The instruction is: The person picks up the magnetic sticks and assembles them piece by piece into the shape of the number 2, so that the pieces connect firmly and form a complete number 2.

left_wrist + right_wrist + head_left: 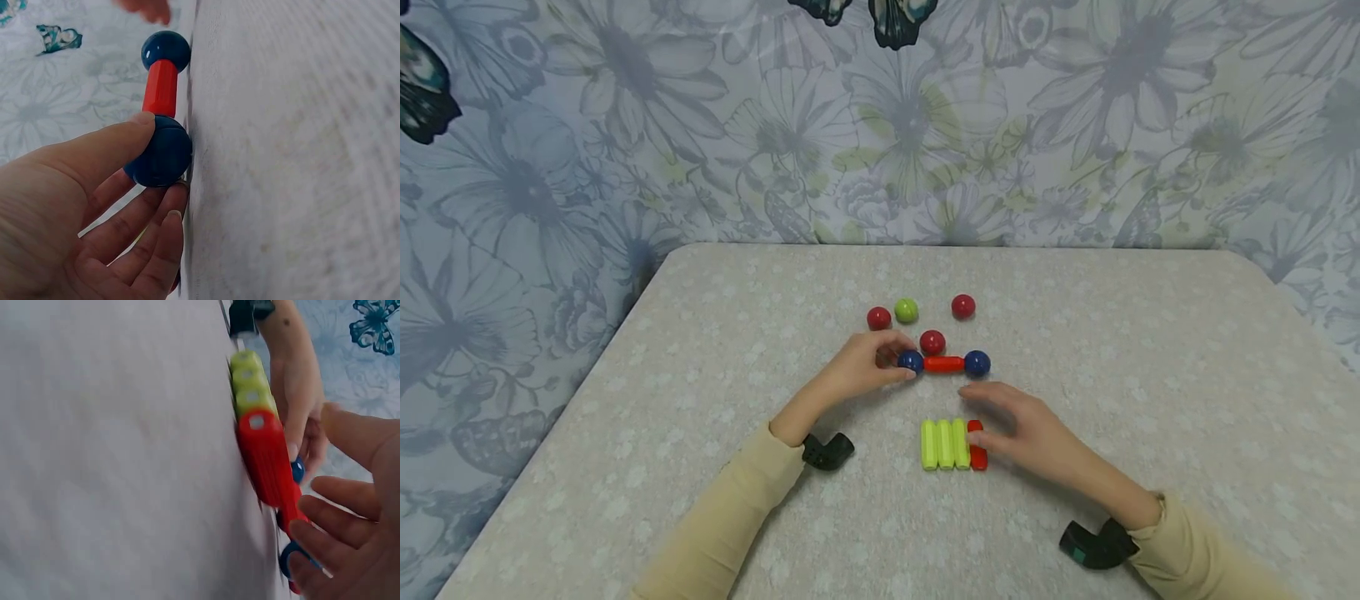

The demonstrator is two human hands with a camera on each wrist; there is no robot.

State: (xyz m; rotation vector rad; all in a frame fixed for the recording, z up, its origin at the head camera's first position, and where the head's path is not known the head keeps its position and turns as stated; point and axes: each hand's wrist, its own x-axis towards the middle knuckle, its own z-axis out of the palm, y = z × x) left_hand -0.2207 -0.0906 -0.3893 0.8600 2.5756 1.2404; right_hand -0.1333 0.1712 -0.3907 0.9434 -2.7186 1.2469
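Note:
My left hand (863, 364) pinches a blue ball (161, 153) between thumb and fingers. That ball sits on one end of a red stick (943, 364), and a second blue ball (977, 363) sits on the other end, like a small dumbbell lying on the table. My right hand (1026, 429) is held with its fingers apart, over a loose red stick (265, 456) and just short of the dumbbell. Three yellow-green sticks (945, 444) lie side by side with that loose red one. Grey round ends show on these sticks in the right wrist view.
Behind the dumbbell lie a red ball (932, 342), another red ball (879, 318), a green ball (906, 311) and a third red ball (963, 307). The table (1150, 333) has a pale patterned cover and backs onto a flowered wall (910, 150).

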